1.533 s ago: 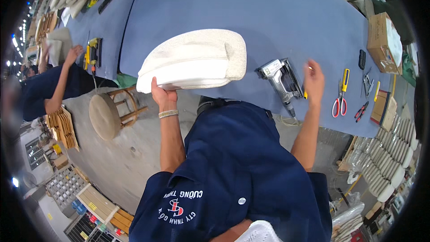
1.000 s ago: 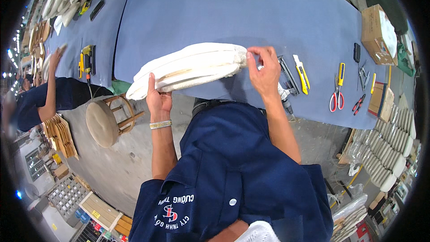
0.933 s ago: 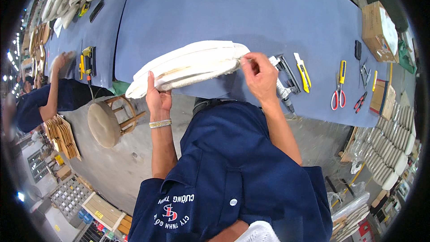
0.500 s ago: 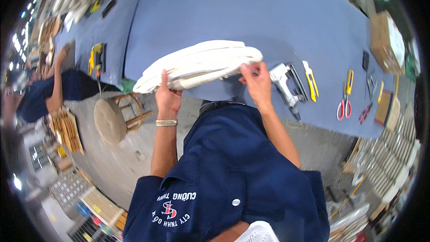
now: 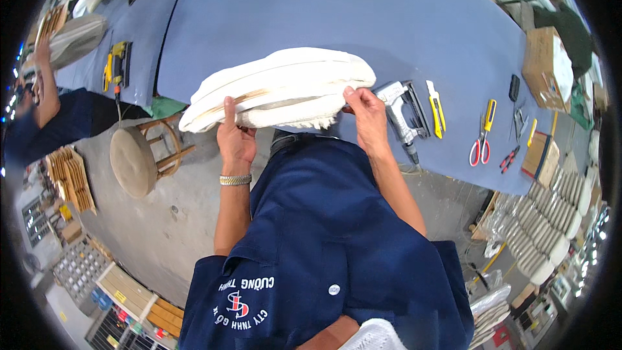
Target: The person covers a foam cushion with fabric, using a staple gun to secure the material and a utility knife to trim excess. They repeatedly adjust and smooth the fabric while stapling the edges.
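Note:
A white, fabric-covered seat pad (image 5: 278, 81) is tilted up on its edge at the near side of the blue table. Its underside shows a strip of brown wood-like edge and a loose, frayed flap of cloth. My left hand (image 5: 235, 139) grips the lower left rim, thumb up on the fabric and fingers hidden beneath. With thumb and fingers pinched, my right hand (image 5: 369, 116) holds the right end by its lower rim. Just right of that hand lies a silver staple gun (image 5: 403, 116), with a yellow utility knife (image 5: 437, 113) beside it.
The blue-covered table (image 5: 311, 6) carries red-handled scissors (image 5: 481, 146), a yellow-handled tool (image 5: 490, 111) and red-handled pliers (image 5: 510, 159) at right. A cardboard box (image 5: 544, 68) stands beyond. At left are a padded stool (image 5: 133, 162), a yellow staple gun (image 5: 116, 68) and a co-worker's arm (image 5: 45, 84).
The seat pad has been tipped up, so more of its underside and the frayed cloth flap show. Both hands keep hold of it. The co-worker at left now has a round pad raised.

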### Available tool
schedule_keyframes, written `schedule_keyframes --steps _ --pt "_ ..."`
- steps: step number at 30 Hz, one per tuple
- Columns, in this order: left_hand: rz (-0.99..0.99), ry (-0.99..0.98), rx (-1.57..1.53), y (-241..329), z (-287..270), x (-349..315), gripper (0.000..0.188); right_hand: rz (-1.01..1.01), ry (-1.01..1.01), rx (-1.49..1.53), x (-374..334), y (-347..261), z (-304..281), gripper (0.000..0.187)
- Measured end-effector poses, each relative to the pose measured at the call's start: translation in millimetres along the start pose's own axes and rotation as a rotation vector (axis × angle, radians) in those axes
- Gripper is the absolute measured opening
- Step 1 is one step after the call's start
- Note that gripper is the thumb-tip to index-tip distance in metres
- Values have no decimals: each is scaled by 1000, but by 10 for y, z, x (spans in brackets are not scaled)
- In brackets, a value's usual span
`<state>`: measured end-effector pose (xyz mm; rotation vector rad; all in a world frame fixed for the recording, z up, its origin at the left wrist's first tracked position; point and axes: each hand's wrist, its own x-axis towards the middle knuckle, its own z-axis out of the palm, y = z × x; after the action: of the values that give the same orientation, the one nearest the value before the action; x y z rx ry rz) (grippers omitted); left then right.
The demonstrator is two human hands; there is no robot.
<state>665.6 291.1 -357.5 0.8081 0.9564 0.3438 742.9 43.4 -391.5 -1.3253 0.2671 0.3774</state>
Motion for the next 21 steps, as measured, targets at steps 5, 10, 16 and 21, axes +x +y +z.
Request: schedule_keyframes --steps 5,10,16,21 --pt "-63 -39 54 45 -56 -38 56 -110 -46 -68 -37 -40 6 31" --pt "-189 -91 -147 3 -556 -7 76 -129 -78 -419 -144 146 -380 31" --pt "-123 414 -167 -99 -1390 250 70 -30 -213 -894 -535 -276 -700 25" --pt "-234 141 180 -277 -1994 752 63 -605 -1078 -283 -703 -1793 -165 28"
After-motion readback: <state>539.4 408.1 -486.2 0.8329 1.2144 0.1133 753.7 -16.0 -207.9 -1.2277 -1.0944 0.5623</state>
